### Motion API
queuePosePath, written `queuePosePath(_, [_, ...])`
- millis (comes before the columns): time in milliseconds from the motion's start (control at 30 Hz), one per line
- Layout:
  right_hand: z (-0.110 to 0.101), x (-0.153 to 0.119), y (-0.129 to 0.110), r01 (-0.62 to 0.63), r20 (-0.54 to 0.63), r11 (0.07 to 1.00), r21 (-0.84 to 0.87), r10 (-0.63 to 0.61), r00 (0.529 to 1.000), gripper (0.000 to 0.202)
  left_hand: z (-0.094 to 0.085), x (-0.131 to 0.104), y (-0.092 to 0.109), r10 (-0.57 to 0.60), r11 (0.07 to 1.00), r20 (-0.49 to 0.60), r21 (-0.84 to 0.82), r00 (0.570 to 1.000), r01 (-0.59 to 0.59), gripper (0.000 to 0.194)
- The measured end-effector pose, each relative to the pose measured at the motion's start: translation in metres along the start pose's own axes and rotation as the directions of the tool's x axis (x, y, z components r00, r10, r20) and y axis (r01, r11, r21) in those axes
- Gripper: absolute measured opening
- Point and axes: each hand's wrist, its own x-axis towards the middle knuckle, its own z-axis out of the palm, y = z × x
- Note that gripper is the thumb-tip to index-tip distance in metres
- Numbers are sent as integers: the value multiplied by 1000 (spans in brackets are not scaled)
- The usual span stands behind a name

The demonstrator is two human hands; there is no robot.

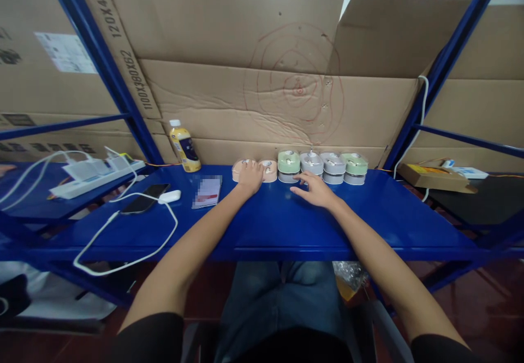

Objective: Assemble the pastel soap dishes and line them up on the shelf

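Note:
My left hand (250,178) lies over two low pink lidded containers (269,171), its fingers resting across their tops and hiding part of both. My right hand (314,189) is open, fingers apart, just in front of a stack of grey lidded containers (311,162); its fingertips come close to the front of that stack, and I cannot tell if they touch. To the left of it stands a green-lidded stack (289,162). Another grey stack (333,165) and a second green stack (355,166) continue the row to the right.
A yellow drink bottle (185,147) stands at the back left of the blue table (266,232). Nearby lie a small flat packet (207,192), a phone (143,199) and a white cable (123,269). Cardboard (204,90) walls the back. A power strip (96,179) sits further left.

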Motion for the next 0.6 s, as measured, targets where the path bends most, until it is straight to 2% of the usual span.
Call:
queuePosePath(100, [0, 0, -2, -7, -4, 1000, 9, 7, 1000, 42, -1, 10, -7, -112, 992, 7, 62, 994, 112, 86])
queuePosePath(167, [0, 0, -2, -8, -5, 1000, 11, 8, 1000, 42, -3, 14, -13, -233, 970, 62, 80, 971, 228, 103])
queuePosePath(267, [-1, 0, -2, -5, 14, 1000, 9, 5, 1000, 41, -3, 16, -20, -359, 933, 203, 75, 911, 351, 100])
queuePosePath(333, [-1, 1, -2, 0, 29, 1000, 5, 0, 1000, 40, -3, 11, -19, -386, 923, 234, 96, 893, 374, 95])
queuePosePath(467, [-1, 1, -3, 10, 40, 1000, -8, -10, 999, 38, -6, -18, -5, -406, 907, 124, 175, 905, 383, 92])
queuePosePath(600, [0, 1, -3, 13, 42, 1000, -13, -12, 999, 37, -11, -73, 19, -374, 919, -3, 135, 927, 371, 83])
